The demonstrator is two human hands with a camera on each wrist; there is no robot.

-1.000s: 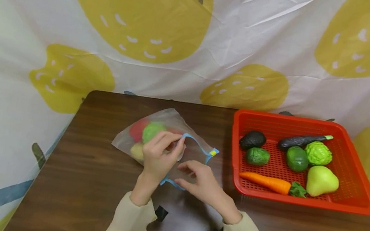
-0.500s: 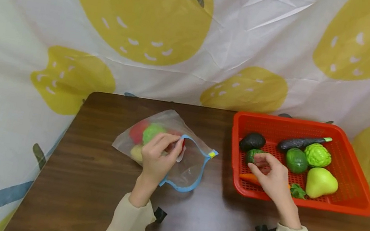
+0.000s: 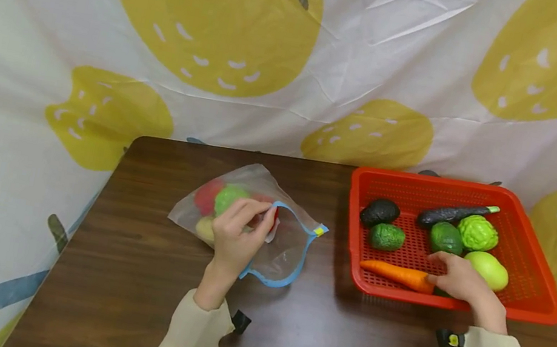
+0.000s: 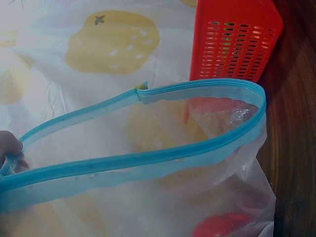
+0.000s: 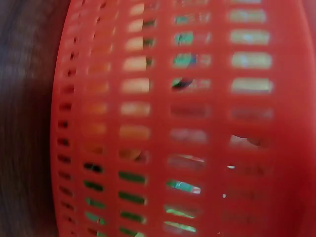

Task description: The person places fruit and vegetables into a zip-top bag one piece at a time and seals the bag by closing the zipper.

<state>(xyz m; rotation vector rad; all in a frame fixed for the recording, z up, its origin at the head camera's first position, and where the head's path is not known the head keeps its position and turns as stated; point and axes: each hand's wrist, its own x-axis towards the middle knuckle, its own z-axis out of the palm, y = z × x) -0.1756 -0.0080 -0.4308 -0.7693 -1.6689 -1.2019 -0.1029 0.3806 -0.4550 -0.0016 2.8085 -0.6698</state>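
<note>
My left hand (image 3: 238, 231) pinches the blue zip edge of a clear zip bag (image 3: 262, 178), whose mouth gapes to the right. Inside the bag lie red, green and pale yellow pieces of produce. The blue zip edge (image 4: 148, 157) forms a wide loop in the left wrist view, with fingertips (image 4: 9, 144) at its left end. My right hand (image 3: 465, 281) reaches into the red basket (image 3: 540, 297), thumb and fingers apart over the leafy end of the carrot (image 3: 397, 274). It hides those leaves and part of the green pear (image 3: 489, 271).
Also in the basket are a black avocado (image 3: 380, 212), a bumpy green avocado (image 3: 387, 237), a smooth green one (image 3: 447, 238), an eggplant (image 3: 451, 215) and a leafy green head (image 3: 478, 233). The basket wall (image 5: 163, 111) fills the right wrist view. A patterned cloth (image 3: 242, 124) hangs behind the table.
My right hand has moved right from the bag's mouth, over the basket's left side, then down to the carrot's leafy end. The left hand has kept its hold on the bag.
</note>
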